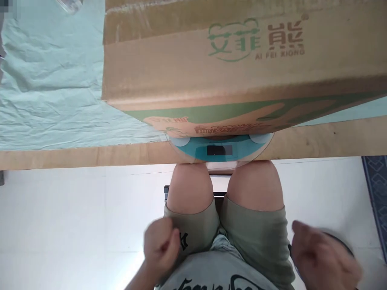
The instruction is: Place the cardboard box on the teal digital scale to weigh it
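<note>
Head view: both fists, left hand (160, 245) and right hand (322, 255), curl closed, empty (blurred); the cardboard box (242, 64) looks bulky, stiff, best gripped at its bottom edges.

The left hand (160, 245) is held low by the left thigh, fingers curled into a loose fist, while the blurred right hand (323, 257) is kept beside the right thigh, fingers bent.
</note>
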Demonstrator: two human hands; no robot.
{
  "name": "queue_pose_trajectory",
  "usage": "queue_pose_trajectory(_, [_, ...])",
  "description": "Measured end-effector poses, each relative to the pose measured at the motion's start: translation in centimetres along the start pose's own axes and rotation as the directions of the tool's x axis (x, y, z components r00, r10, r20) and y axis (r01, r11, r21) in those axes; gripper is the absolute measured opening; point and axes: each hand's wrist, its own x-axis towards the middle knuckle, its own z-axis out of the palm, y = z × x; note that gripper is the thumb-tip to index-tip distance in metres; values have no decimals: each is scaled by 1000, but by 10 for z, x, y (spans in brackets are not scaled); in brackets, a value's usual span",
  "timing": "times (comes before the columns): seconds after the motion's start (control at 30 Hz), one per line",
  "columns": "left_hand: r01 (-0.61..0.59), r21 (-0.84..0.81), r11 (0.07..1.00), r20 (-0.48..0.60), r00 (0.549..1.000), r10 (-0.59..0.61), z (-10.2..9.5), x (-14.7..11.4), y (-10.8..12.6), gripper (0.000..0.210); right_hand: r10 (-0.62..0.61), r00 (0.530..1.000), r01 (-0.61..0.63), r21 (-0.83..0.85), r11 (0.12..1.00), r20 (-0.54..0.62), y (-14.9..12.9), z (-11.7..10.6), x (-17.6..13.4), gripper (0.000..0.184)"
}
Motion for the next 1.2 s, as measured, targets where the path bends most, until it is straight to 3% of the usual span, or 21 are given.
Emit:
queue_pose_trajectory(0.03, [-58,83,995,58,997,53,8,-19,1,34,-58,993,64,-59,996,106,1,2,-18,25])
queue_pose_trajectory(0.1, [-167,217,962,60,986,158,24,-38,2,37,-242,931,311,-244,919,274,5,11,-39,26])
queue_pose_trajectory(0.17, [-200,269,942,17,979,203,34,-38,-1,39,-323,893,429,-380,819,313,12,19,-45,32])
queue_pose_trajectory(0.27, [-180,239,954,-43,980,196,38,-27,-5,41,-245,964,267,-449,853,108,19,24,-44,26])
queue_pose_trajectory(0.33, [-196,233,953,-59,975,215,36,-25,-7,42,-192,981,174,-449,876,6,20,24,-44,23])
queue_pose_trajectory(0.6, [-187,254,949,-92,972,216,31,-33,-4,43,-212,977,181,-450,874,-19,19,20,-52,20])
queue_pose_trajectory(0.87, [-142,300,943,-103,978,180,34,-26,0,43,-152,988,128,-422,898,-24,28,16,-56,20])
queue_pose_trajectory(1.07, [-140,286,948,-60,985,164,32,-23,2,41,54,996,-68,-251,966,-65,25,16,-45,16])
queue_pose_trajectory(1.13, [-138,241,961,-46,987,154,27,-18,1,42,115,985,-137,-175,975,-129,21,19,-28,15])
queue_pose_trajectory(1.2, [-89,189,978,-103,989,110,19,-5,-2,39,209,960,-222,-51,974,-186,15,24,-1,22])
